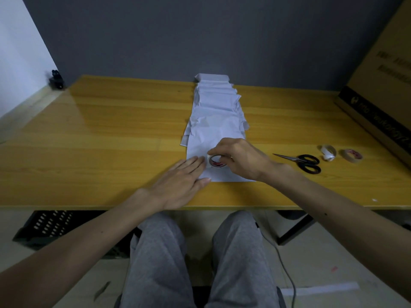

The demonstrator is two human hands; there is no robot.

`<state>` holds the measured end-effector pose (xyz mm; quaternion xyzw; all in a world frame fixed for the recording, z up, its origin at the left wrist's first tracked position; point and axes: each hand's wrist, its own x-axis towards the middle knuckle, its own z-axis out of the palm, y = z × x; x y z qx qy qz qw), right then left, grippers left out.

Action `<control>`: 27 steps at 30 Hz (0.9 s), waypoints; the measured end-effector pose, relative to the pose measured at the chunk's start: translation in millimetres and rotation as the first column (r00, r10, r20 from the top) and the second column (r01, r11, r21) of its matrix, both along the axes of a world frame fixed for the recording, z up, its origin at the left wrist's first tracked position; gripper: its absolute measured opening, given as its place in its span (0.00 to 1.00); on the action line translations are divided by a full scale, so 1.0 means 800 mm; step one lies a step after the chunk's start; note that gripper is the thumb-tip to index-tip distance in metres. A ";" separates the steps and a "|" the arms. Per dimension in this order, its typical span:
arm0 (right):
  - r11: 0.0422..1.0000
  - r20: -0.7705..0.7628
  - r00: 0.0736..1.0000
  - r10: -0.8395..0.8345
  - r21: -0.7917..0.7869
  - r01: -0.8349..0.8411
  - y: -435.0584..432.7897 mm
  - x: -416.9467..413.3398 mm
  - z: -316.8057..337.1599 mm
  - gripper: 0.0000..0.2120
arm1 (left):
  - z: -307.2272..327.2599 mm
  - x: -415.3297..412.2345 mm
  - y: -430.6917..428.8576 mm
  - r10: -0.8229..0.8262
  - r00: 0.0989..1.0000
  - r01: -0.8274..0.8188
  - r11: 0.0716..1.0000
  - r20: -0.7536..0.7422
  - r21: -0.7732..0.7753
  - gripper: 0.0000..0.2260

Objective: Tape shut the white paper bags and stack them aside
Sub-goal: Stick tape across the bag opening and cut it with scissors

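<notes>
The right fingers point(219, 150) and thumb curl round the tape point(215, 165), pinching the roll upright on the near bag point(205, 142). The right hand point(241, 160) arches over it. At nine o'clock of the roll the left fingers point(193, 162) lie straight and flat, their tips touching the paper just beside the roll. The left hand point(180, 180) presses the bag's left edge to the table point(100, 130). Whether a free end of tape already sits under those fingertips is too small to tell.

The near bag lies by the table's six o'clock edge. It is the closest of a row of bags point(216, 103) that overlap one another toward twelve o'clock. None looks stacked aside, so the task seems to be in its early part. Scissors point(299, 161) lie at three o'clock of the roll, well apart, with two spare rolls point(352, 155) beyond them. A box point(382, 85) stands at the table's two o'clock corner.

The likely trouble is the pull. If the left hand lets up as the roll is drawn toward three o'clock, the thin paper could lift, crease or drag the overlapping bag along with it. A strip laid askew might stick the near bag to its neighbour. Cutting calls for the scissors, so one hand must let go, and the loose strip may then curl onto itself.
</notes>
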<state>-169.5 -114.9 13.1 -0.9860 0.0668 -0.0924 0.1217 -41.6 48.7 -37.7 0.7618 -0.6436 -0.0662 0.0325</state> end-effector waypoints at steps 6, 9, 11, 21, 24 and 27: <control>0.996 0.123 0.990 -0.073 0.056 0.067 0.002 -0.003 -0.014 0.11 | 0.010 -0.004 0.001 0.003 1.000 -0.002 1.000 -0.021 0.024 0.30; 0.997 0.182 0.982 -0.043 0.076 0.030 -0.002 -0.003 -0.018 0.09 | 0.009 -0.003 0.001 0.002 0.999 -0.002 1.000 -0.048 0.001 0.33; 0.995 0.202 0.979 -0.036 0.094 0.017 -0.003 -0.003 -0.021 0.10 | 0.007 -0.002 0.000 0.012 0.996 -0.012 1.000 -0.090 0.003 0.34; 0.986 0.242 0.968 -0.071 0.165 0.031 0.004 -0.009 -0.030 0.17 | 0.013 -0.012 -0.002 0.019 0.999 -0.019 1.000 -0.037 0.008 0.32; 0.968 0.232 0.960 -0.155 0.230 0.100 0.001 -0.011 -0.033 0.12 | 0.012 -0.016 -0.002 0.021 0.997 -0.022 1.000 -0.069 -0.007 0.32; 0.963 0.264 0.950 -0.167 0.250 0.100 0.001 -0.013 -0.035 0.09 | 0.010 -0.015 -0.002 0.031 0.997 -0.030 0.999 -0.074 0.026 0.33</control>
